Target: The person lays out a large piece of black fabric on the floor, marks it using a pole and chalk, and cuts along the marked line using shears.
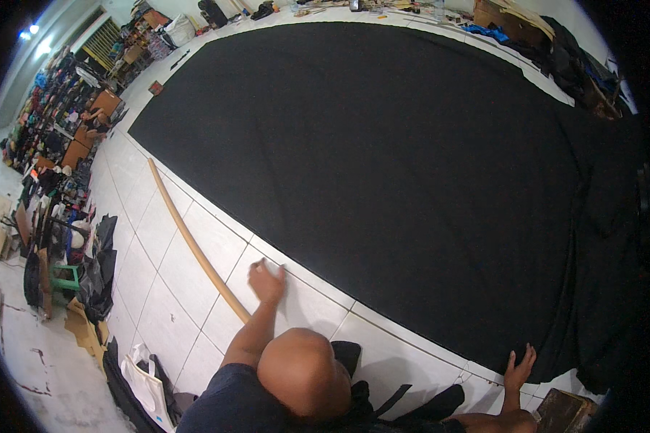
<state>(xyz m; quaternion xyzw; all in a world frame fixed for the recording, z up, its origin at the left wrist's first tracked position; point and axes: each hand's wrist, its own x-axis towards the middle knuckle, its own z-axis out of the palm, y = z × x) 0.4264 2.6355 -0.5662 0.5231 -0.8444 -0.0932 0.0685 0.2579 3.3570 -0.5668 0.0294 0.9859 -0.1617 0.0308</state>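
black cloth (383,187): flat on tiled floor (170,296) | should handle soft; take by the edges | my right hand (518,366): fingers spread at near edge | left hand (267,280): too blurred to judge

The single view looks from the person's head, through the left of two fisheye cameras worn side by side, facing downward and ahead over the white tiled floor (148,263). The left hand (267,280) and right hand (518,366) show at close range on the near side. Beyond them, the black cloth (383,173) fills much of the middle and right, reaching far enough to look smoothly bowed along its far edge. The lens is wide enough to take in piled goods (54,115) at far left, small and leaning, while black rounding closes off the left and right corners.
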